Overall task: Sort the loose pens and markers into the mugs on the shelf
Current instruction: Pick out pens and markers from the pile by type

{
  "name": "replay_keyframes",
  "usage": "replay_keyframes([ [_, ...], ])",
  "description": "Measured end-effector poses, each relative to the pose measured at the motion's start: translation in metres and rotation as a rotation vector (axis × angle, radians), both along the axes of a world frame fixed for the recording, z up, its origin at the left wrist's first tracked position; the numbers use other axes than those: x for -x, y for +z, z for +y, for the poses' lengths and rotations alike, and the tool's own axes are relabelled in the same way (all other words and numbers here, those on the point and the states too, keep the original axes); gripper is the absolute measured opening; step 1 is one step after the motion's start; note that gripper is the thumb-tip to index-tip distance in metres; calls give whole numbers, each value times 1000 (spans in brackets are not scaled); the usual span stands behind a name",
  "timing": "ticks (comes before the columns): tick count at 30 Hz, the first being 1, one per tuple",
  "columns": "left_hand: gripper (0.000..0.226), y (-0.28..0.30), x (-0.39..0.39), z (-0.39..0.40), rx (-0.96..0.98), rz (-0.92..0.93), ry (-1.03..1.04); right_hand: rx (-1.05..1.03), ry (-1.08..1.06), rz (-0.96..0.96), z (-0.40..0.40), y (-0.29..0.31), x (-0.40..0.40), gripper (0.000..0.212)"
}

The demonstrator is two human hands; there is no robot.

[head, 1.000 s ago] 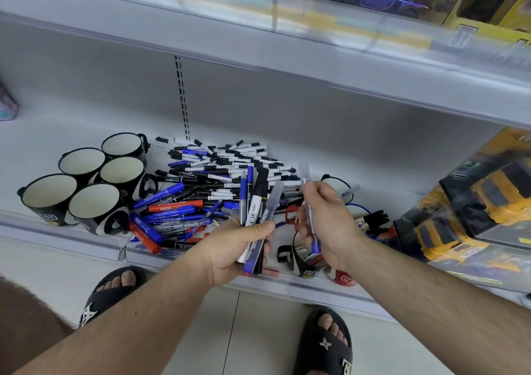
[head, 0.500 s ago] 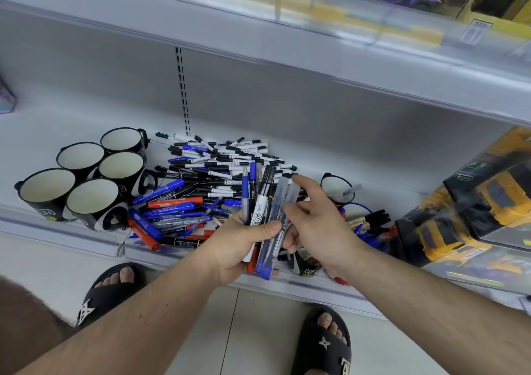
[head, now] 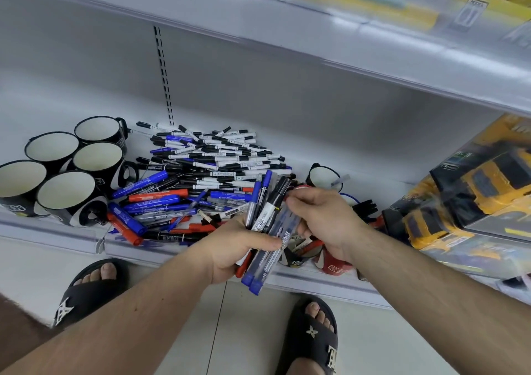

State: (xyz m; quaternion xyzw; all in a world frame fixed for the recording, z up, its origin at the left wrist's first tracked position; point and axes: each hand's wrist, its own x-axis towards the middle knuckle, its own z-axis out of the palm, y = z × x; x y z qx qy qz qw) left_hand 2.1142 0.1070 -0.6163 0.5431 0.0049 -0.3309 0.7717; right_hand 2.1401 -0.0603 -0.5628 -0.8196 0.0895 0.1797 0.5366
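Note:
A big pile of loose pens and markers (head: 207, 168), black, blue and red, lies on the white shelf (head: 51, 234). Left of it stand several empty black mugs (head: 66, 193). My left hand (head: 238, 245) grips a bundle of pens and markers (head: 265, 216) in front of the shelf edge. My right hand (head: 324, 219) is against the bundle's right side, its fingertips pinching a clear blue pen (head: 280, 225) in it. Another black mug (head: 321, 176) stands behind my right hand. A red mug (head: 334, 267) shows under my right wrist, partly hidden.
Boxed yellow toy trucks (head: 474, 202) fill the shelf's right end. The upper shelf (head: 316, 47) overhangs the pile. A few black markers (head: 365, 206) lie right of my right hand. My feet in black sandals (head: 86, 291) stand on the tiled floor below.
My right hand brought its single clear blue pen leftward and laid it into the bundle held by my left hand. The two hands now meet at the bundle.

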Motion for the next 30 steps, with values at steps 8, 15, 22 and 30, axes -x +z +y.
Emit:
replay_keyframes([
  [8, 9, 1, -30, 1, -53, 75, 391, 350, -228, -338, -61, 31, -74, 14],
  [15, 7, 5, -48, -4, 57, 153, 433, 968, -139, -495, -103, 9, -123, 23],
  [22, 15, -13, -54, 0, 49, 156, 403, 1057, -84, -239, -105, -44, -150, 26],
  [30, 15, -14, -49, 12, 110, 130, 314, 963, -59, -50, -94, -69, -153, 27],
])
